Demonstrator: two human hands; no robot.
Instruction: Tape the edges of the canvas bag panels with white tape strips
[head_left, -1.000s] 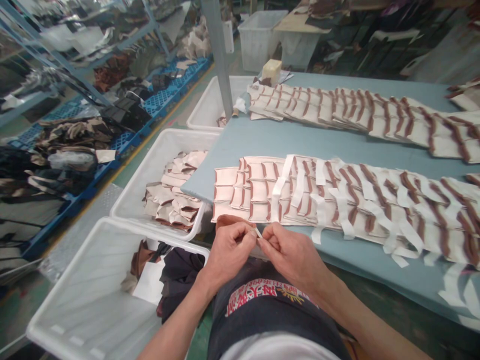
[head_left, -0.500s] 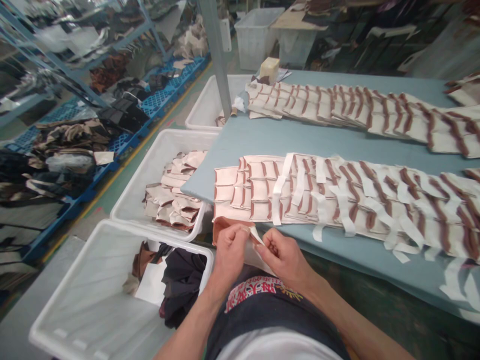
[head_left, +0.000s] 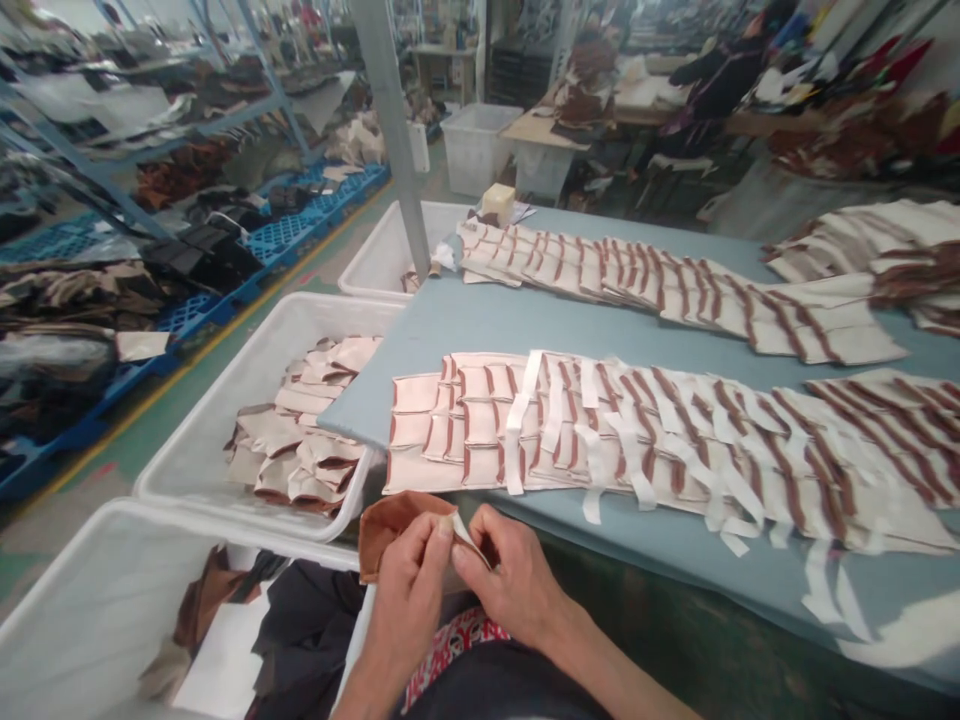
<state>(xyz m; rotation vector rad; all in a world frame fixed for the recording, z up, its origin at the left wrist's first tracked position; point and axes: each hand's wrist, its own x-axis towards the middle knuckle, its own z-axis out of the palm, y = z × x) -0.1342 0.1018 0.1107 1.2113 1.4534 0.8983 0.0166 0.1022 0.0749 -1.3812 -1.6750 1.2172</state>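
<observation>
Left hand (head_left: 412,570) and right hand (head_left: 517,578) pinch a curled brown piece (head_left: 384,532), its edge pale

A factory workshop for soft sheet goods, fabric or leather. The long blue-grey table (head_left: 525,322) bears overlapping rows of cream pieces with brown edges (head_left: 491,424). Left of the table stand white plastic bins (head_left: 251,362) holding cut pieces; farther left, a yellow floor line (head_left: 262,298) borders blue pallets (head_left: 281,237) heaped with dark bundles (head_left: 202,262). Beyond the table, a person (head_left: 716,85) is at a bench piled with brown material (head_left: 592,80).
</observation>
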